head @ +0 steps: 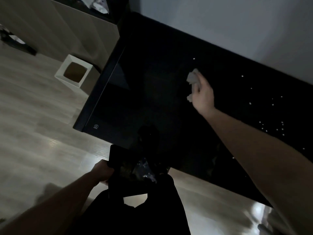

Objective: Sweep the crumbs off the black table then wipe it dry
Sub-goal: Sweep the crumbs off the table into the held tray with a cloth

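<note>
The black glossy table (152,92) fills the middle of the view. My right hand (203,95) grips a crumpled white tissue (193,78) against the tabletop toward its far side. Several small white crumbs (271,128) lie scattered on the table to the right of that hand, and one crumb (194,58) lies beyond the tissue. My left hand (102,172) holds a dark flat tray-like object (128,172) just below the table's near edge; pale debris (147,173) lies in it.
A white square bin (74,71) stands on the pale wood floor (42,133) left of the table. A pale wall (237,22) runs behind the table. My dark-clothed legs (135,216) are below the near edge.
</note>
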{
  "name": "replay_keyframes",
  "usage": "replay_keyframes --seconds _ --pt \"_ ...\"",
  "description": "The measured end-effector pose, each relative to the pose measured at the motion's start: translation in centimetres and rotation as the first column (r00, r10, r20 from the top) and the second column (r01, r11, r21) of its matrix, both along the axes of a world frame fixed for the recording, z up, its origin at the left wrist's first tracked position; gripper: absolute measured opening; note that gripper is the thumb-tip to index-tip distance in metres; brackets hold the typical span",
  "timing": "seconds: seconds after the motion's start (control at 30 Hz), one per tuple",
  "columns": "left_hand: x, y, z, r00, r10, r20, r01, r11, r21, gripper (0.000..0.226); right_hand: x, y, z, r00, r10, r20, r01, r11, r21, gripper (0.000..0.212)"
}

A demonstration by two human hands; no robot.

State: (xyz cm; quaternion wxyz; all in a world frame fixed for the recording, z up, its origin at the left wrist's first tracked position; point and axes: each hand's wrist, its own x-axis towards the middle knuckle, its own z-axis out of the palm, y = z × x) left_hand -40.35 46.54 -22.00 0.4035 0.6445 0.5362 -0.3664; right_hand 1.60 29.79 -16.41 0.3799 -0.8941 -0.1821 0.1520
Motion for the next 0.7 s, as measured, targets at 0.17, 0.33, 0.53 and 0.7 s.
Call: replay_keyframes --seconds 0.17,0.33,0.53,0.7 --pt "-0.4 0.0 -1.9 1.0 0.001 -0.023 -0.001 1.0 0.012 0.02 8.1 3.7 -1.2 0.998 -0.063 0.024 0.064 0.995 -0.075 0.05" --pt "-0.8 0.2 -4.0 0.996 0.062 -0.069 -0.062 0.998 0.01 0.024 13.2 6.9 -3.5 0.999 0.035 0.025 -0.022 0.915 -0.403 0.061" --pt "-1.3 0.0 -5.3 0.99 0.122 -0.071 -0.124 0.992 -0.011 0.026 10.0 8.0 -5.6 0.952 0.287 0.111 -0.183 0.819 -0.544 0.065" --pt "-0.4 -0.4 -3.8 0.984 0.177 -0.028 -0.178 0.983 -0.045 0.023 0.0 7.3 -6.0 0.831 0.525 0.184 -0.433 0.817 -0.38 0.056"
